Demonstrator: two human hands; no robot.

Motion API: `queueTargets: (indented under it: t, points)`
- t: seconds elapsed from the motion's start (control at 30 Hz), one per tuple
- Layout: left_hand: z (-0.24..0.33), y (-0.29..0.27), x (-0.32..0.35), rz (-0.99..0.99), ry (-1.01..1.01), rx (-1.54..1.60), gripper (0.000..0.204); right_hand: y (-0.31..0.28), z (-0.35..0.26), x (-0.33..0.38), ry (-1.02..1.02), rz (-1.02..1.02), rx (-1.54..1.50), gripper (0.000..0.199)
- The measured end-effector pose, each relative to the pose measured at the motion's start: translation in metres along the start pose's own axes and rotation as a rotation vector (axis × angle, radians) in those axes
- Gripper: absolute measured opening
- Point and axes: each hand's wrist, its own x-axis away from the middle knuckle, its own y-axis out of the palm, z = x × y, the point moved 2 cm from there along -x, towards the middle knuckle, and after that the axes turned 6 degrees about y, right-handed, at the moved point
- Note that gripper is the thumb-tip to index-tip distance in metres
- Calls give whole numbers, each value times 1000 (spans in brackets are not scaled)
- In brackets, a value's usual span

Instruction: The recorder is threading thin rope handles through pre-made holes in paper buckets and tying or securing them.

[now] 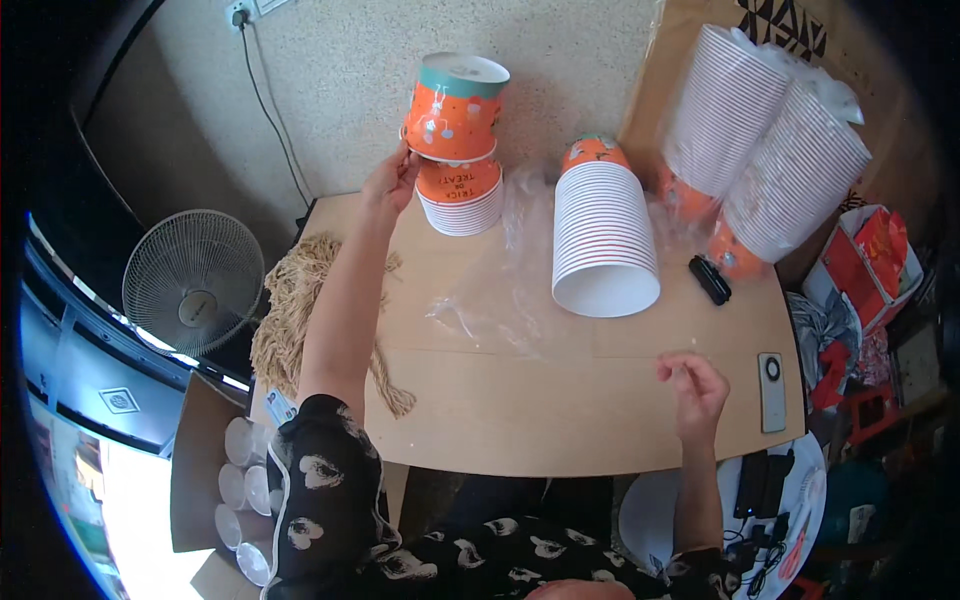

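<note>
My left hand (392, 182) reaches to the back of the table and grips the rim of an upside-down orange paper cup (455, 125) with a teal band and white base. This cup sits on or just above a short stack of nested orange cups (459, 195), also upside down; I cannot tell whether they touch. Over the table's right front, my right hand (697, 392) is loosely closed, with nothing visible in it. A long nested stack of white-rimmed cups (605, 240) lies on its side, mouth toward me, beside a crumpled clear plastic bag (515, 290).
Two wrapped cup stacks (722, 125) lean against cardboard at the back right. A black clip-like object (709, 280) and a phone (771, 392) lie on the right. Beige yarn strands (290, 300) cover the left edge, near a fan (193, 283) and a box (195, 470) of clear cups.
</note>
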Motion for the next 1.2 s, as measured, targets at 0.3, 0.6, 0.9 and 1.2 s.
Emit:
queueTargets:
  t: [0.3,0.6,0.9,1.2]
  points:
    - [17,-66,14,451,887,-975,42,-1,67,51,88,49,-34,12]
    - [18,103,42,-309,1228,-1647,48,-10,91,66,287,76,-30,11]
    - [-16,88,71,-134,1340,-1792,43,-13,95,70,256,56,54,11]
    - [-153,72,269,-444,610,-1184,30,9,92,4,80,271,316,11]
